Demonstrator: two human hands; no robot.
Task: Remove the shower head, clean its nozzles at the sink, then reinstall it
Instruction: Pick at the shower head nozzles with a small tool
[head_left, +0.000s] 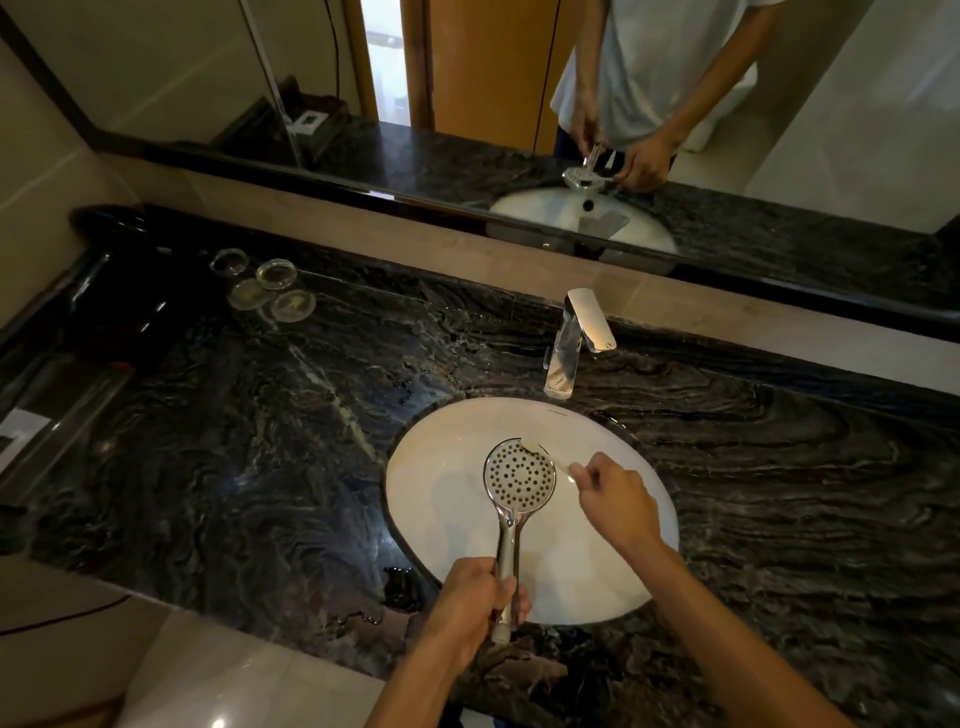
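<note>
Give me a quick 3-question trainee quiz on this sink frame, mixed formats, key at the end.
1. True or false: the left hand grips the shower head by its handle, nozzle face up, over the sink.
2. The right hand pinches a small pale brush at the nozzle plate's: A) far right edge B) centre C) handle joint
3. Fill in: no water is seen running from the ___ behind the basin.

Key: 1 true; 2 A; 3 faucet
</note>
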